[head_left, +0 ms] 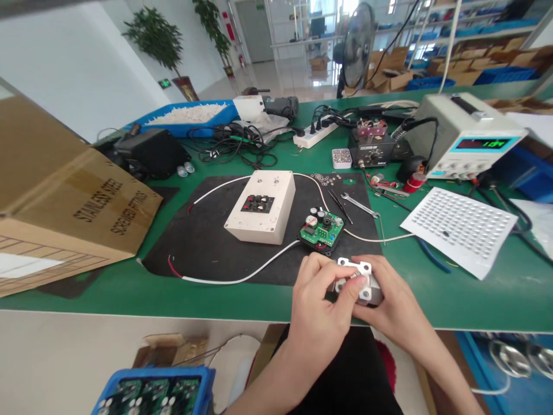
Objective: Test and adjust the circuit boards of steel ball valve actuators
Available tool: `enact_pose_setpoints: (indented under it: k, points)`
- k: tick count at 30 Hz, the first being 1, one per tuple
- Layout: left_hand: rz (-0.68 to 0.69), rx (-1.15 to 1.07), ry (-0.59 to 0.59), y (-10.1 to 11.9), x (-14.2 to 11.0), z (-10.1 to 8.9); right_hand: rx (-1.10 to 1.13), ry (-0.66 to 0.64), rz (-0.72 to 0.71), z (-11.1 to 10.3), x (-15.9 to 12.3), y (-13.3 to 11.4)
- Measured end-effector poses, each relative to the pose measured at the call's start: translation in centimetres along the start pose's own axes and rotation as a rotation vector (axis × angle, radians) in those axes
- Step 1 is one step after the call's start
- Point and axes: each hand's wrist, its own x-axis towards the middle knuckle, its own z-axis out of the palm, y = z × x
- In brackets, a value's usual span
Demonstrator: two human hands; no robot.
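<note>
My right hand [391,291] is wrapped round a grey metal housing [375,293] just above the table's front edge. A silver plate with holes at its corners [365,268] forms the face turned toward my left hand. My left hand [319,297] presses thumb and forefinger together at the middle of that plate; whatever lies between the fingertips is too small to name. Just beyond my hands, a green circuit board [322,227] sits in a black base with white cables running from it. A cream box [261,207] with red and black terminals stands to its left.
Tweezers [340,206], a wrench [359,204] and scattered washers [324,179] lie on the black mat [207,230]. A cardboard box [116,202] stands at left. At right are a white sheet with rows of round marks [460,227] and a power supply [466,138].
</note>
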Motion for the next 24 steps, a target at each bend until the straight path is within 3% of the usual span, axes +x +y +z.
enact_pose_setpoints:
  k: [4,7,8,11,13,15,17,20,24]
  points:
    - [-0.019,-0.001,-0.044,-0.7,0.9,-1.6,-0.024,0.013,-0.006,0.0,0.1,0.0]
    - [0.184,0.144,-0.005,-1.8,3.9,-4.5,-0.04,0.025,0.018,0.0,0.1,0.0]
    - [0.261,0.214,-0.054,-2.2,5.4,-5.5,-0.04,0.03,0.026,0.0,0.1,-0.1]
    - [0.434,0.449,-0.448,-2.9,10.7,-7.8,-0.027,0.031,0.037,-0.1,0.0,-0.3]
    - [0.515,0.604,-0.687,-2.9,13.6,-8.1,-0.02,0.037,0.037,-0.1,-0.1,-0.4]
    - [0.565,0.717,-0.845,-2.8,15.6,-7.6,-0.017,0.044,0.037,-0.1,-0.2,-0.5]
    - [0.569,0.784,-0.929,-2.6,16.6,-6.8,-0.013,0.051,0.032,-0.1,-0.2,-0.5]
    - [0.502,0.826,-0.927,-1.9,16.8,-6.6,-0.004,0.072,0.016,-0.1,-0.2,-0.4]
    - [0.414,0.74,-0.741,0.1,15.7,-8.9,0.004,0.085,-0.002,-0.2,-0.2,-0.3]
